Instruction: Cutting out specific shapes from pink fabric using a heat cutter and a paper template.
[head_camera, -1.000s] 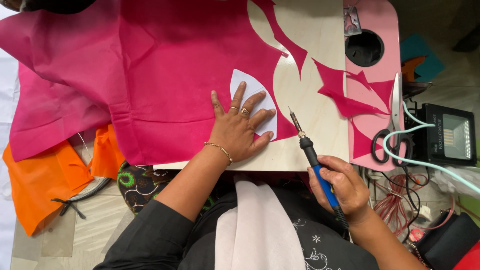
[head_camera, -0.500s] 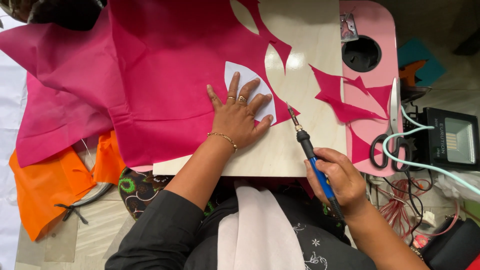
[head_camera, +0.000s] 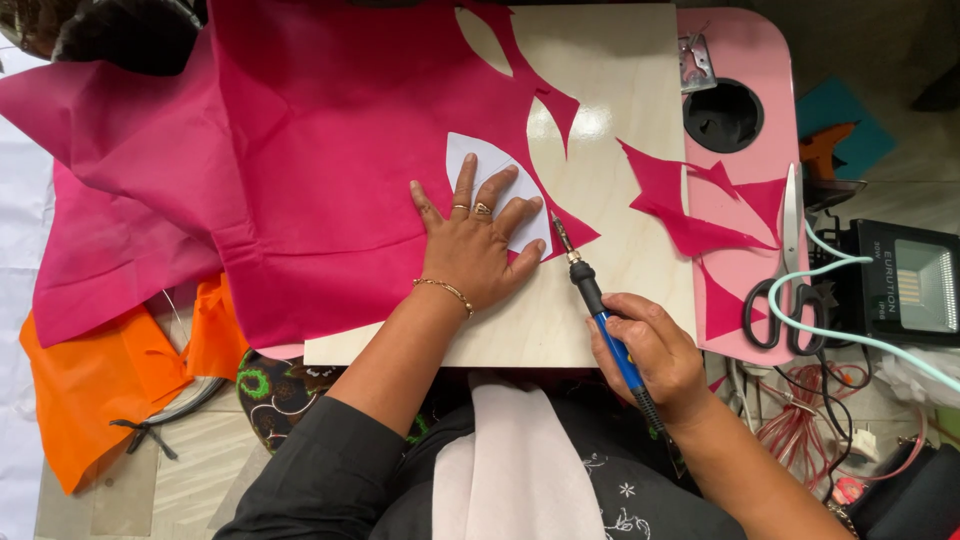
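A: How is the template (head_camera: 487, 175) held?

B: It is pinned flat under the left hand (head_camera: 478, 245), fingers spread, on the pink fabric (head_camera: 330, 150). It lies at the fabric's cut edge, over the board (head_camera: 620, 90).

A: And the cutter (head_camera: 592, 300)?

B: It is gripped in the right hand (head_camera: 655, 352), fingers closed round the blue handle, tip set just right of the template.

A: What appears done?

B: Leaf-shaped gaps are seen in the fabric above the template, and offcuts (head_camera: 690, 205) are lying right of it, toward the scissors (head_camera: 785, 275). Several cuts are judged finished.

A: What is left?

B: The outline around the template seems not yet cut through; much uncut fabric is left of it.
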